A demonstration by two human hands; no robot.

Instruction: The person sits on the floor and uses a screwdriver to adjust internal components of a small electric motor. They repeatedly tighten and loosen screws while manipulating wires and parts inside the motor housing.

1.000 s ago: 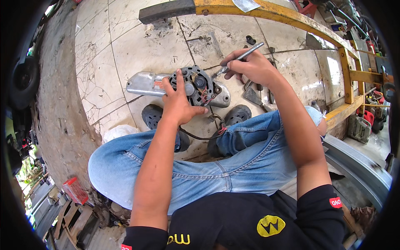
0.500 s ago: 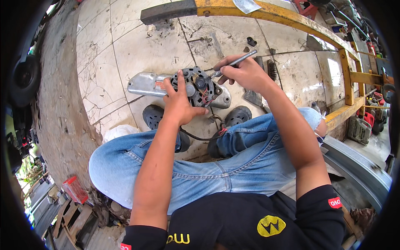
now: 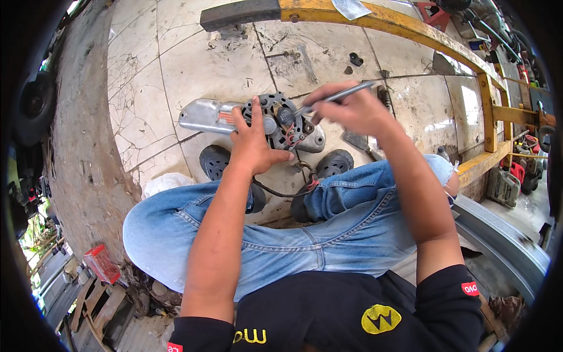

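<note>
A round slotted metal housing (image 3: 272,108) with a dark round part and red wires sits on a silver metal bracket (image 3: 196,117) on the tiled floor between my feet. My left hand (image 3: 254,139) grips the housing, fingers on its rim and thumb at its lower edge. My right hand (image 3: 346,108), slightly blurred, holds a long steel rod-like tool (image 3: 359,86), angled down with its tip at the dark part of the housing. A black cable with red wires (image 3: 281,193) hangs below the housing between my legs.
A yellow steel frame (image 3: 387,23) spans the top and right. Small dark parts (image 3: 355,58) and a flat-bladed tool (image 3: 353,139) lie beside the work. A tyre (image 3: 32,108) stands at left, a red box (image 3: 102,264) at lower left, and a canister (image 3: 503,186) at right.
The tool in my right hand has moved left and in to the housing, and now tilts flatter, with its upper end toward the right. My left hand keeps its grip.
</note>
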